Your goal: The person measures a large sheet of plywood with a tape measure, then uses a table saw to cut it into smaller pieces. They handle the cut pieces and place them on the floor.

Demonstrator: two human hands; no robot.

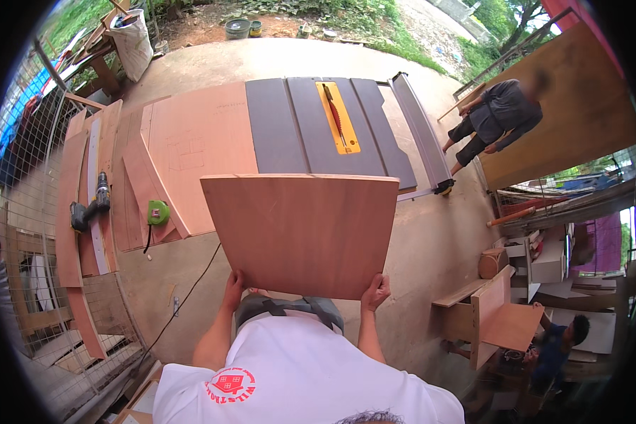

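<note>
At the near side of the table saw, we hold a wooden panel, our left hand and right hand pinching its 2 near corners between thumb and fingers. To the saw's far left, a stick pokes from a white sack. Beyond the saw stand a grey bucket and a smaller bucket, contents unclear to us.

With my left hand and my right hand I grip a brown wooden panel by its near corners, on the near side of the table saw. Left of the saw lie a plywood sheet, a green tape measure and, farther left, a drill. Right of the saw, a person in dark clothes stands.
</note>
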